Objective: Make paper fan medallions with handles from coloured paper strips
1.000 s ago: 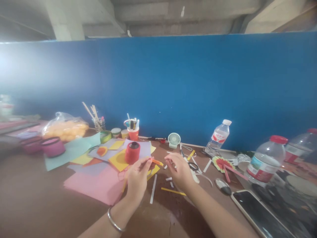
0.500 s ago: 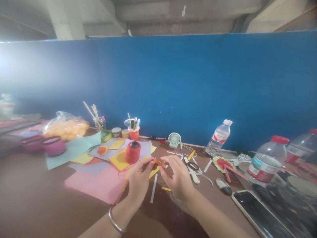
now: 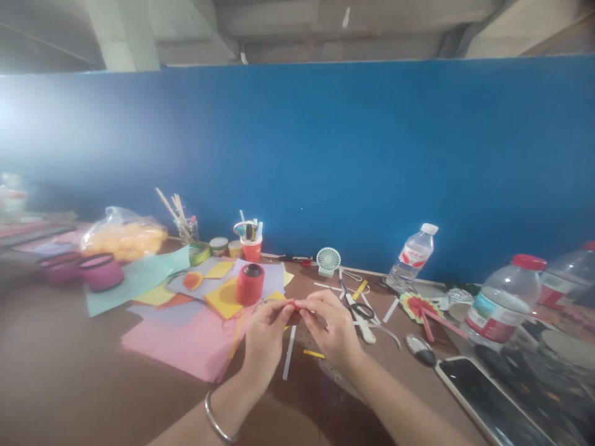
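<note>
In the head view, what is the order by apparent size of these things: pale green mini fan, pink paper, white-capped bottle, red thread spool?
1. Pink paper
2. White-capped bottle
3. Red thread spool
4. Pale green mini fan
The paper is nearer the camera, so it looks larger.

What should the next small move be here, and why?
Probably a light squeeze with the right hand while the left hand steadies the small orange-red piece: the fingertips of both meet at it above the table, and little of it shows between them.
</note>
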The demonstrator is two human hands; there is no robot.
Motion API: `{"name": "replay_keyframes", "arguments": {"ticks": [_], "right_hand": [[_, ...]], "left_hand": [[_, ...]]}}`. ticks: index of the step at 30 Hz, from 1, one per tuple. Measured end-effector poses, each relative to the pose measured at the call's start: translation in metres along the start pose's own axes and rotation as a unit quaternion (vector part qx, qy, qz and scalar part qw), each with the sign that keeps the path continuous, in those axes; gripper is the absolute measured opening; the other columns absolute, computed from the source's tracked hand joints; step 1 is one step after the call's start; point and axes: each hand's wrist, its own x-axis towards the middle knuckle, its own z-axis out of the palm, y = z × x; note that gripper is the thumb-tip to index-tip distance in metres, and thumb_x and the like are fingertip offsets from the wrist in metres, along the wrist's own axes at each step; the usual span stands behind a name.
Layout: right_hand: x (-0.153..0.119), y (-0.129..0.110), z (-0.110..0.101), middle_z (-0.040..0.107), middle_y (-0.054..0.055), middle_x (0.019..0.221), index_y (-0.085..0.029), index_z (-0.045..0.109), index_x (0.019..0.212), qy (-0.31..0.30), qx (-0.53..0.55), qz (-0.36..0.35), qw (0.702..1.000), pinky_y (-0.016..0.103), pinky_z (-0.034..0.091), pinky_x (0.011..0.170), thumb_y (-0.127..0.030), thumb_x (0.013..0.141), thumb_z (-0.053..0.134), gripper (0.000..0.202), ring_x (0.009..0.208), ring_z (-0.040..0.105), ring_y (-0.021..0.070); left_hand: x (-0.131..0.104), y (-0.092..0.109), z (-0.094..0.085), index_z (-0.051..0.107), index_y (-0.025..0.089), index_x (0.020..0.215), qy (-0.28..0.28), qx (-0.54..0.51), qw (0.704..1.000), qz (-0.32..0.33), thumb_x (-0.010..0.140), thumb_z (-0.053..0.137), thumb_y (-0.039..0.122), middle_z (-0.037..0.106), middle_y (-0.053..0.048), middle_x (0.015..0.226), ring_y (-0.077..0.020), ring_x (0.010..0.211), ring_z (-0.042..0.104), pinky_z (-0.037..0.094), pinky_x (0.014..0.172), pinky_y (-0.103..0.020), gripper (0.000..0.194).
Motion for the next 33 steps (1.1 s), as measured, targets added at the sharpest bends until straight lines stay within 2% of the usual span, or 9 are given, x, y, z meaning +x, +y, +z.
{"name": "replay_keyframes", "arguments": {"ticks": [4,10,13,16,19,23,27,30,33], "right_hand": [[0.0,0.004,-0.002,0.058,0.005,0.082,-0.022,0.064,0.095,-0.004,-0.01,-0.021,1.0,0.03,0.047,0.067,-0.015,0.082,0.049,0.02,0.076,0.054,0.0163],[-0.002,0.012,-0.004,0.059,0.005,0.081,-0.024,0.06,0.102,-0.031,-0.088,-0.115,0.989,0.031,0.046,0.067,-0.016,0.082,0.051,0.024,0.076,0.053,0.0162],[-0.004,0.012,-0.002,0.06,0.004,0.079,-0.023,0.053,0.11,0.0,-0.042,-0.08,0.996,0.03,0.047,0.066,-0.019,0.082,0.053,0.028,0.074,0.055,0.0164],[-0.004,0.01,-0.002,0.06,0.004,0.079,-0.021,0.055,0.103,0.017,-0.019,-0.04,0.999,0.03,0.047,0.064,-0.022,0.08,0.056,0.023,0.073,0.055,0.0167],[-0.003,0.009,-0.003,0.06,0.005,0.081,-0.02,0.061,0.091,0.011,-0.02,-0.041,0.999,0.03,0.047,0.067,-0.021,0.079,0.056,0.012,0.076,0.055,0.0169],[-0.002,0.009,-0.004,0.058,0.005,0.079,-0.02,0.063,0.09,0.011,-0.015,-0.056,0.998,0.03,0.047,0.067,-0.018,0.079,0.057,0.013,0.075,0.054,0.0164],[-0.001,0.01,-0.009,0.058,0.004,0.078,-0.022,0.062,0.095,-0.005,-0.043,-0.11,0.993,0.03,0.046,0.064,-0.02,0.081,0.054,0.016,0.073,0.053,0.0156],[0.001,0.012,-0.017,0.06,0.004,0.077,-0.023,0.061,0.099,-0.038,-0.11,-0.186,0.976,0.031,0.045,0.065,-0.02,0.081,0.054,0.02,0.073,0.052,0.0159],[0.001,0.018,-0.024,0.061,0.005,0.081,-0.023,0.059,0.106,-0.068,-0.165,-0.228,0.957,0.034,0.044,0.07,-0.028,0.08,0.056,0.026,0.078,0.051,0.0179]], "left_hand": [[0.0,-0.001,-0.001,0.066,0.015,0.08,0.003,-0.004,1.0,0.004,0.072,0.062,0.029,0.068,-0.004,0.075,-0.0156,0.069,0.064,0.052,0.068,-0.028,0.016],[-0.002,-0.002,0.001,0.064,0.014,0.079,-0.002,-0.019,1.0,-0.007,0.073,0.061,0.03,0.066,-0.004,0.073,-0.0151,0.068,0.062,0.051,0.068,-0.028,0.017],[-0.004,0.0,0.003,0.063,0.014,0.081,-0.007,-0.039,0.999,-0.016,0.075,0.059,0.03,0.066,-0.005,0.078,-0.0157,0.071,0.062,0.05,0.069,-0.028,0.017],[-0.005,0.001,0.005,0.061,0.014,0.08,-0.008,-0.066,0.997,-0.024,0.074,0.059,0.029,0.066,-0.005,0.077,-0.0157,0.071,0.062,0.05,0.068,-0.027,0.016],[-0.005,0.002,0.005,0.061,0.014,0.079,-0.005,-0.069,0.997,-0.025,0.073,0.061,0.028,0.065,-0.004,0.074,-0.0147,0.067,0.061,0.05,0.066,-0.026,0.016],[-0.005,0.003,0.005,0.061,0.014,0.077,-0.003,-0.079,0.996,-0.031,0.072,0.062,0.028,0.065,-0.003,0.074,-0.0138,0.066,0.061,0.05,0.065,-0.025,0.015],[-0.005,0.005,0.006,0.061,0.014,0.077,-0.008,-0.096,0.994,-0.045,0.072,0.062,0.029,0.065,-0.003,0.073,-0.014,0.065,0.061,0.05,0.063,-0.026,0.016],[-0.006,0.004,0.007,0.061,0.014,0.074,-0.012,-0.094,0.994,-0.054,0.071,0.063,0.029,0.064,-0.002,0.069,-0.0132,0.062,0.059,0.049,0.061,-0.025,0.015],[-0.006,0.003,0.007,0.061,0.014,0.074,-0.007,-0.084,0.995,-0.053,0.071,0.063,0.029,0.064,-0.002,0.068,-0.0135,0.062,0.06,0.049,0.061,-0.025,0.016]]}}
